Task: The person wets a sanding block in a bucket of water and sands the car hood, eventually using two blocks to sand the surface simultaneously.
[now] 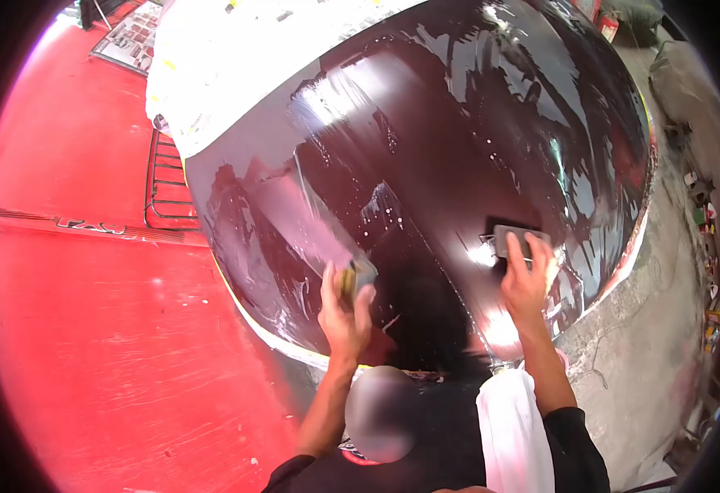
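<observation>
A dark maroon car hood, wet and streaked, curves across the middle of the view. My left hand is closed around a small yellow-and-grey block, blurred by motion, low on the hood's left half. A lighter wiped band runs up and left from it. On the right half, the fingers of my right hand press over a flat grey sanding block, which lies against the wet paint. Water drops and pale smears show around both hands.
White sheeting covers the area above the hood. Red floor with a drain strip spreads to the left, beside a black metal rack. Grey concrete is on the right. A white towel hangs in front of my right shoulder.
</observation>
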Motion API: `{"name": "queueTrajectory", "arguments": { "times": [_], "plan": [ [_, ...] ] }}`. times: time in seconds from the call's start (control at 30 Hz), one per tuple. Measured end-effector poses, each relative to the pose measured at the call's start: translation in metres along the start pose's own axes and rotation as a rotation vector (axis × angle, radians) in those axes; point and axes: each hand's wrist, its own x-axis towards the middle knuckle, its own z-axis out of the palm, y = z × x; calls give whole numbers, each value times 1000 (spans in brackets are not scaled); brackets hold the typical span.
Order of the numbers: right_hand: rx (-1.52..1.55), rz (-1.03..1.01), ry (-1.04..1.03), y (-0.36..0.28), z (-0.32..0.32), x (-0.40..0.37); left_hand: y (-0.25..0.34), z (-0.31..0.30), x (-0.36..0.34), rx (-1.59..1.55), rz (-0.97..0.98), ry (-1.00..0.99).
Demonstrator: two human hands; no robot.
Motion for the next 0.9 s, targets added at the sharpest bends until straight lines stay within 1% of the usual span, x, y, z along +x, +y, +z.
{"name": "queueTrajectory", "arguments": {
  "times": [0.03,0.07,0.1,0.13,0.2,0.23,0.3,0.33,0.4,0.43,0.5,0.67,0.73,0.77,0.83,0.9],
  "plan": [
    [-58,-3,30,7,-2,-4,0,5,17,180,116,18],
    [-132,-28,40,15,-10,-8,1,12,37,190,113,18],
    [-205,-49,51,22,-14,-14,5,20,60,294,154,-16],
    [-248,-32,84,34,-12,-20,8,30,83,397,192,-50],
    [-305,11,106,57,-8,-30,9,53,131,431,264,-65],
    [-221,13,112,63,-6,-31,8,65,156,444,259,-63],
    [-183,-6,104,74,-2,-36,5,88,202,501,525,-37],
    [-175,2,80,77,-3,-38,4,99,223,511,523,-32],
    [-159,5,55,79,-6,-39,3,114,254,602,664,13],
    [-149,-19,84,84,-2,-41,4,119,262,619,656,11],
    [-190,-9,158,86,6,-45,8,129,275,577,545,-3],
    [-207,4,176,93,9,-39,17,137,276,634,464,-32],
    [-202,9,175,95,9,-38,21,137,276,640,429,-141],
    [-205,7,171,94,9,-38,17,138,277,643,428,-144],
    [-201,4,167,94,7,-41,12,138,281,659,553,-194],
    [-197,-5,155,95,7,-39,9,138,277,656,543,-185]
  ]
}}
